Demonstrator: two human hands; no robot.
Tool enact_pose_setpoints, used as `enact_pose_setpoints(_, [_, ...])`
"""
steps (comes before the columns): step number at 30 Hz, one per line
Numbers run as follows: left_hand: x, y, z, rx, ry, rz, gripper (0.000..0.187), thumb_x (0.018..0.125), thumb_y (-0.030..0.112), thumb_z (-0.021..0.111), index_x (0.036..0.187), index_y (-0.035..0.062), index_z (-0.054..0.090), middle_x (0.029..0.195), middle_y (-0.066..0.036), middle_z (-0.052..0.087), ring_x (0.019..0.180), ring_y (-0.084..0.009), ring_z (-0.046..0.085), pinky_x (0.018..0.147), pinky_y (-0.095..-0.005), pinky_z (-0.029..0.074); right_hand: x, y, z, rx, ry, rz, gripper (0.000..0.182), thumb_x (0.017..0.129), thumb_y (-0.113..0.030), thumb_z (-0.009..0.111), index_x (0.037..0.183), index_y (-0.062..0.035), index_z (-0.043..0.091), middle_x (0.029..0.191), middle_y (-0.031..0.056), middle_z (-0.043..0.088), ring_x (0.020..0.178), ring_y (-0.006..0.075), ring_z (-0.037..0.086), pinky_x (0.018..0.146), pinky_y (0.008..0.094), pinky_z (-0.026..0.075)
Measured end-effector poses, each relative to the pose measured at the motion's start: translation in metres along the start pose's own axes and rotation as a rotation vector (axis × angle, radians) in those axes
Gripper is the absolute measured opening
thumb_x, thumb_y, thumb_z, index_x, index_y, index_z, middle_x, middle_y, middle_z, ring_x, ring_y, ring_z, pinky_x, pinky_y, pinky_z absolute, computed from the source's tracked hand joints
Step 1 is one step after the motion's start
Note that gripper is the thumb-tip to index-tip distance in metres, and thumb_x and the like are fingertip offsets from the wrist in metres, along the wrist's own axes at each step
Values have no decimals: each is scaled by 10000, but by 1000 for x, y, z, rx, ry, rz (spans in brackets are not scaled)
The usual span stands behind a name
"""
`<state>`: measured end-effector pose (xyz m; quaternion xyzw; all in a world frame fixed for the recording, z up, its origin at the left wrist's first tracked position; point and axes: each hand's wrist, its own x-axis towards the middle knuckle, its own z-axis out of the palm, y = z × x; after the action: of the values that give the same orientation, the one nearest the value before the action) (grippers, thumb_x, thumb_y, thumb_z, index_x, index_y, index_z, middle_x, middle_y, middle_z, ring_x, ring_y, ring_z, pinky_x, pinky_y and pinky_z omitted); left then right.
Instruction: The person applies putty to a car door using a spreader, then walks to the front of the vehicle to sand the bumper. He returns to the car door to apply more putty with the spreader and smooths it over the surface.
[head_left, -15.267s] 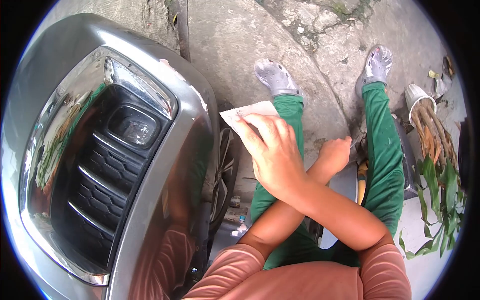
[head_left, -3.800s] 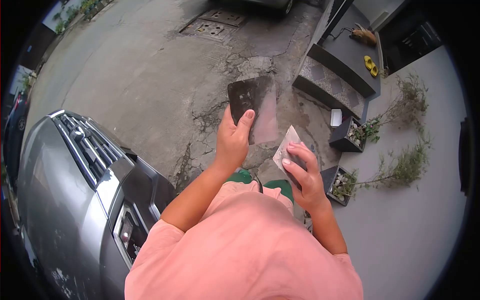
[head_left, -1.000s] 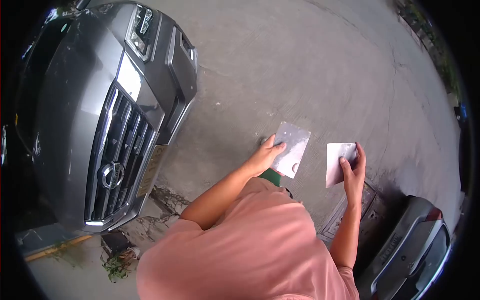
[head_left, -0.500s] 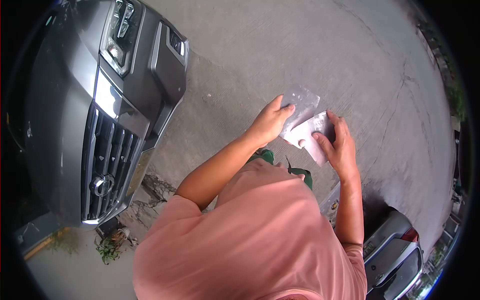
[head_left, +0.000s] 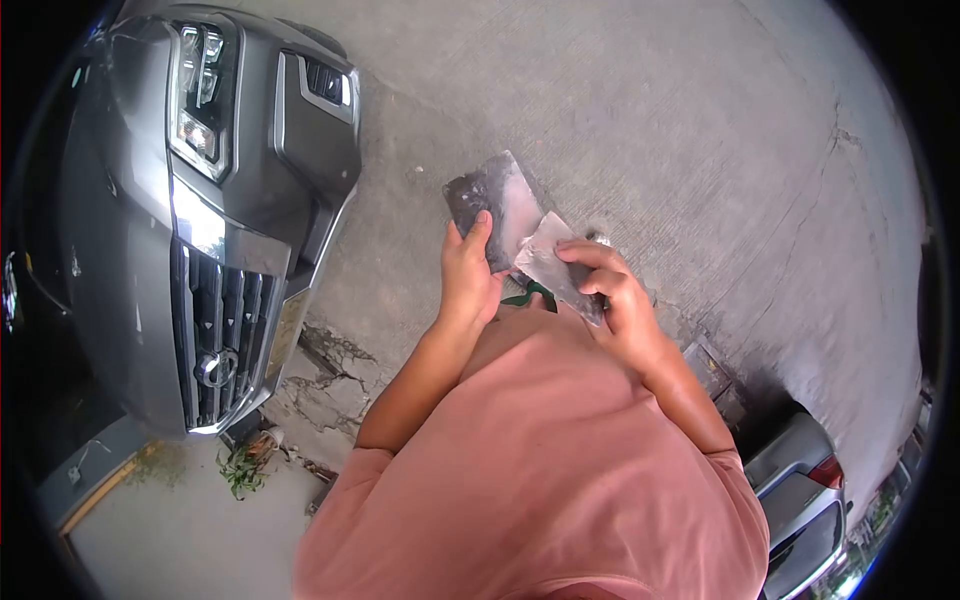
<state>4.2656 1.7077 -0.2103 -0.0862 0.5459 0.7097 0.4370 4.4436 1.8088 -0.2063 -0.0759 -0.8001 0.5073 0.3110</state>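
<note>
My left hand (head_left: 468,272) is closed on a flat, dark grey rectangular plate (head_left: 478,198), thumb lying across its face. A pale, pinkish-white area covers the plate's right side, and white specks dot the dark part. In my right hand (head_left: 618,300) is a smaller flat plate (head_left: 552,262), whitish and streaky on the upper part and grey toward the lower end. My fingers bend over its right edge. The smaller plate's upper left corner overlaps the lower right edge of the larger one, in front of my chest.
A grey car front (head_left: 265,150) with headlight and grille stands close on my left. Behind me on the right is another grey vehicle (head_left: 795,490). Concrete ground (head_left: 680,120) spreads ahead, broken near a small green plant (head_left: 243,470) at lower left.
Both hands have moved left with their plates. The larger plate has turned, so its pale area faces the smaller one. My right hand has swung over, its fingers now on top of its plate.
</note>
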Motion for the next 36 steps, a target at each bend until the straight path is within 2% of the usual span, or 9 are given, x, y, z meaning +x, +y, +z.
enact_pose_setpoints(6, [2, -2, 33, 84, 37, 1, 297, 1030, 151, 565, 1302, 39, 526, 1202, -113, 644, 1101, -257, 650, 875, -460, 570, -3, 53, -20, -205, -116, 69, 801, 628, 132, 757, 1343, -204, 629, 1245, 96, 491, 1219, 355, 527, 953, 419, 537])
enact_pose_setpoints(9, [6, 0, 39, -2, 54, -68, 310, 1029, 144, 568, 1312, 27, 519, 1222, -123, 638, 1119, -252, 645, 957, -450, 537, -9, 102, -48, -326, -307, 175, 665, 744, 99, 698, 1348, -167, 616, 1235, 120, 533, 1178, 344, 553, 946, 401, 534])
enact_pose_setpoints(12, [8, 26, 63, -3, -134, 235, 343, 1027, 148, 577, 1339, 28, 497, 1234, -121, 632, 1134, -244, 639, 970, -440, 527, -35, 159, -75, -233, -354, 498, 529, 841, 110, 596, 1329, -98, 601, 1217, 161, 570, 1130, 359, 584, 953, 411, 524])
enact_pose_setpoints(15, [37, 32, 46, 103, -32, 328, 305, 1028, 130, 587, 1304, 17, 519, 1238, -97, 614, 1125, -187, 595, 983, -350, 481, -51, 194, -94, 0, 39, 845, 296, 967, -117, 558, 1249, -40, 604, 1151, 151, 586, 1059, 278, 588, 903, 373, 493])
enact_pose_setpoints(18, [77, 20, 9, 191, 79, 326, 288, 1032, 144, 581, 1274, -4, 531, 1226, -89, 610, 1113, -164, 558, 1006, -308, 417, -21, 193, -108, 190, 504, 1207, 469, 974, -382, 572, 1205, 25, 602, 1107, 110, 613, 1015, 203, 570, 888, 315, 461])
enact_pose_setpoints(23, [161, -19, -95, 499, 88, 219, 320, 1034, 173, 565, 1273, -36, 530, 1226, -151, 623, 1104, -218, 586, 980, -345, 446, 29, 208, -85, 289, 949, 1055, 423, 968, -372, 577, 1111, 24, 614, 968, 68, 602, 834, 168, 558, 740, 300, 460])
enact_pose_setpoints(26, [214, -40, -161, 794, 32, 55, 393, 1031, 189, 558, 1310, -83, 501, 1245, -220, 626, 1120, -296, 611, 988, -384, 458, 47, 172, -45, 379, 851, 1092, 228, 997, -226, 562, 1060, -12, 611, 942, 43, 623, 663, 138, 578, 581, 252, 456])
enact_pose_setpoints(30, [255, -65, -251, 1204, -113, -103, 512, 1005, 250, 582, 1342, -115, 464, 1280, -336, 605, 1213, -438, 599, 1007, -437, 453, 82, 126, 85, 424, 1066, 1188, 224, 963, -65, 558, 1157, 40, 597, 974, 99, 675, 735, 168, 658, 635, 267, 533])
enact_pose_setpoints(36, [252, -103, -346, 1290, -275, -232, 444, 1005, 247, 575, 1302, -72, 492, 1142, -320, 643, 1071, -477, 631, 930, -477, 478, 58, 194, 295, 717, 586, 1209, 433, 865, 57, 547, 1297, 24, 547, 1126, 129, 637, 949, 219, 646, 874, 360, 523])
